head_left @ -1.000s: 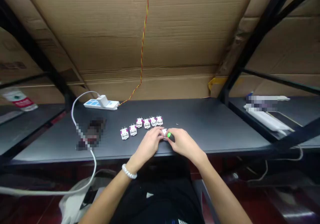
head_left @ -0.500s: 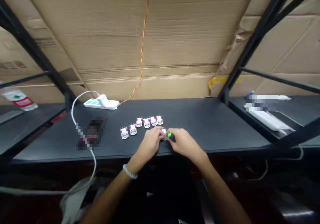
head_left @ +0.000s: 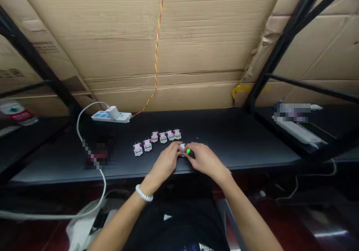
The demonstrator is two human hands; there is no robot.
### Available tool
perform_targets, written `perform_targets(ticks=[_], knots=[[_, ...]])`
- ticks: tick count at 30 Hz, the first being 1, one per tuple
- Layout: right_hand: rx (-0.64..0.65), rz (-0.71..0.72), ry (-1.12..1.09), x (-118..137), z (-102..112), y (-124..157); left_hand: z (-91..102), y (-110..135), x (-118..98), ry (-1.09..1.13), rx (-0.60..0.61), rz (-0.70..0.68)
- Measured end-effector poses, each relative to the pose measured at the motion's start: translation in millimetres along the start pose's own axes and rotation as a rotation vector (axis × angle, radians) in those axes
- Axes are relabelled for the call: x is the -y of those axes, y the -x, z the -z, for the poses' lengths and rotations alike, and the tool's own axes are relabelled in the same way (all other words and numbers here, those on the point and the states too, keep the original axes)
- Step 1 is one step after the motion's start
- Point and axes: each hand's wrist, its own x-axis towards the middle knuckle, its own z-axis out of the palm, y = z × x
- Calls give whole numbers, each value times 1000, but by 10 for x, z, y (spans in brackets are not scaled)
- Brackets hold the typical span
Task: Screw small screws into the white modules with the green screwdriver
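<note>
Near the front edge of the black tabletop, my left hand [head_left: 167,157] grips a small white plug piece [head_left: 182,147] between its fingertips. Close against it, my right hand [head_left: 206,157] is closed on a screwdriver [head_left: 190,153] with a black handle and a bright green end. The screwdriver's tip is hidden by the fingers, so I cannot tell whether it touches the plug piece. Several similar white-and-purple plugs [head_left: 163,137] with metal prongs stand just beyond my left hand; two of them [head_left: 137,149] sit farther left.
A white power strip [head_left: 123,117] with a charger [head_left: 112,112] lies at the back left. Its white cable [head_left: 103,180] hangs over the front edge. A blurred dark object [head_left: 101,152] rests on the left. Black frame posts [head_left: 280,49] stand at both sides, cardboard [head_left: 196,38] behind.
The view has shifted slightly, so everything sits a little farther left. Both hands keep their hold on the plug piece and the screwdriver.
</note>
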Motion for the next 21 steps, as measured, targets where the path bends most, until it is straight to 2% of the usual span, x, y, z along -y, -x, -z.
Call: perform_targets(ticks=[14, 21], knots=[[20, -21, 46, 19, -19, -8, -42, 5, 100, -35, -28, -29], [29, -26, 61, 45, -13, -13, -24, 10, 158, -41, -6, -21]])
